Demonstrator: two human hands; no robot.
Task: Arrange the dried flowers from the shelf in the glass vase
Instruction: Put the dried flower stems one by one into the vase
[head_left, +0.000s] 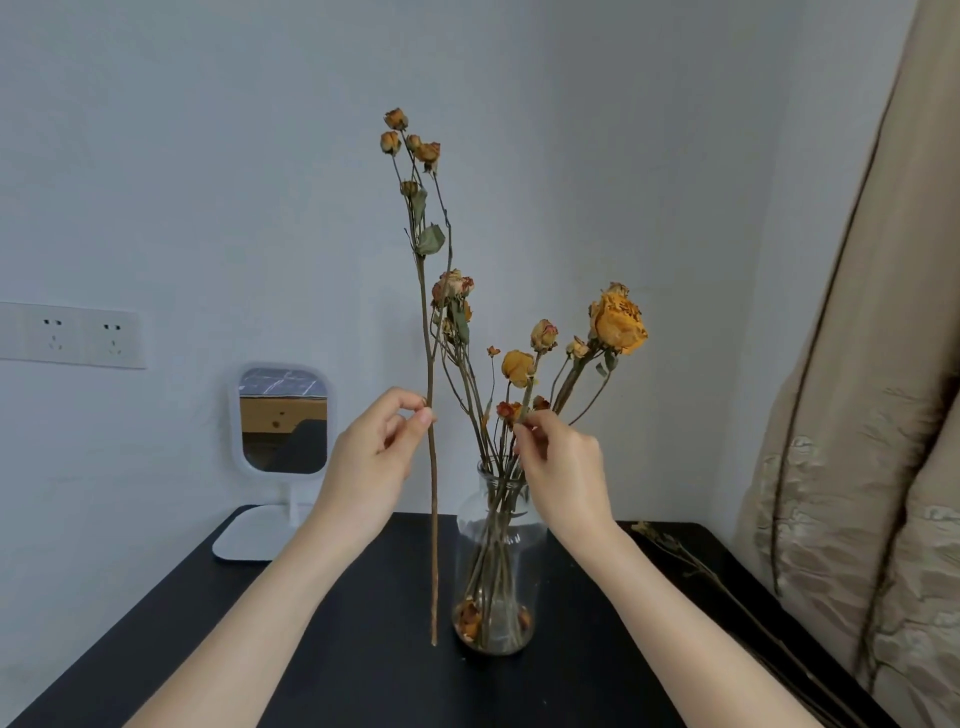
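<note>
A clear glass vase (498, 551) stands on the black table (363, 649) and holds several dried orange and yellow roses (618, 319). My left hand (374, 457) pinches a long dried stem (430, 364) upright to the left of the vase; small orange buds top it and its lower end is close to the tabletop. My right hand (563, 467) pinches a stem among the flowers just above the vase's mouth. Fallen petals lie at the vase's bottom.
A small white-framed mirror (283, 421) on a stand sits at the table's back left. Another dried stem (691, 566) lies on the table's right side. A beige curtain (857, 415) hangs at the right. Wall sockets (78, 335) are at the left.
</note>
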